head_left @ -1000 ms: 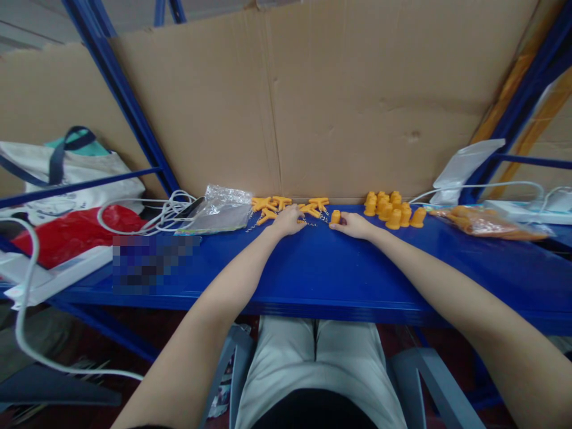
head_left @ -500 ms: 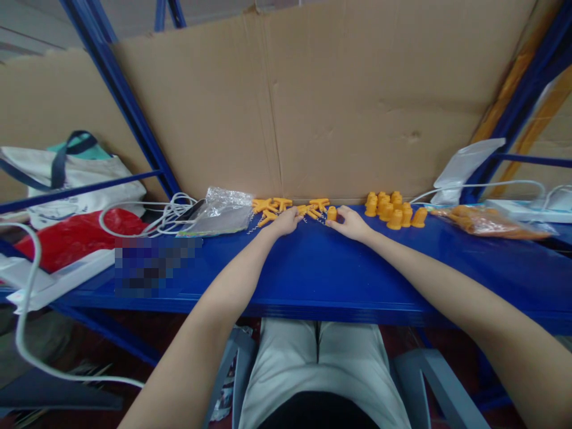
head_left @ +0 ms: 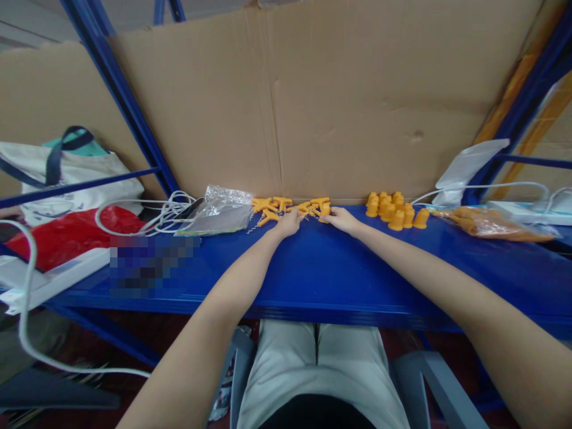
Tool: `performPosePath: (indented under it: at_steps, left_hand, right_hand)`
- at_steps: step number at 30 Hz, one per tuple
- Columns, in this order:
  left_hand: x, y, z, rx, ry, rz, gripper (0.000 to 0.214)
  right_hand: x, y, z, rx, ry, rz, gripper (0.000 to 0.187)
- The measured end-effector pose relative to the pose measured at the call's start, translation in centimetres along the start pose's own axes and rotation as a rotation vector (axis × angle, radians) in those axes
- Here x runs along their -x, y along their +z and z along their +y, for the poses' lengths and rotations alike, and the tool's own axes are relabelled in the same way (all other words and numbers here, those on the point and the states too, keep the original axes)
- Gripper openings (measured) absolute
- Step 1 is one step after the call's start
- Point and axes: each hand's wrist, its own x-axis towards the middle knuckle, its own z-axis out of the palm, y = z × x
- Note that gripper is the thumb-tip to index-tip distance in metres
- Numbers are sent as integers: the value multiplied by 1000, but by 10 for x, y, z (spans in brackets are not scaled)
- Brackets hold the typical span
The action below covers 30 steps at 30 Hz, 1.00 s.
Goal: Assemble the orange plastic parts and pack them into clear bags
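Both arms reach to the back of a blue shelf (head_left: 313, 268). My left hand (head_left: 289, 223) is closed among several orange star-shaped pieces (head_left: 268, 206) with small chains; what its fingers hold is hidden. My right hand (head_left: 339, 219) pinches a small orange cap (head_left: 325, 210) right beside those star pieces. The two hands are close together, nearly touching. A cluster of several more orange caps (head_left: 393, 210) stands upright to the right of my right hand.
A clear plastic bag (head_left: 221, 210) and coiled white cables (head_left: 152, 217) lie left of the stars. A red bag (head_left: 67, 235) and a tote bag (head_left: 67, 173) sit far left. A bag of orange parts (head_left: 487, 223) lies right. A cardboard sheet (head_left: 335, 101) backs the shelf.
My right hand has carried the orange cap leftward and further back, up to the star pieces. My left hand shifted slightly back among them.
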Motion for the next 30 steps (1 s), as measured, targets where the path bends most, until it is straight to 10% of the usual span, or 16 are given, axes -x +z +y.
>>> performPosePath:
  at_steps: [13,19,30]
  left_hand:
    - [10,-13,8,-125,177,-8,17]
    - [13,-19,12,-84,292,-40,13]
    - [14,-19,13,-37,303,-57,9]
  right_hand:
    - [19,-16,-9,269,30,144,21]
    - [30,-44,-15,833,-183,0,30]
    - [27,-43,-13,869,-294,-155,25]
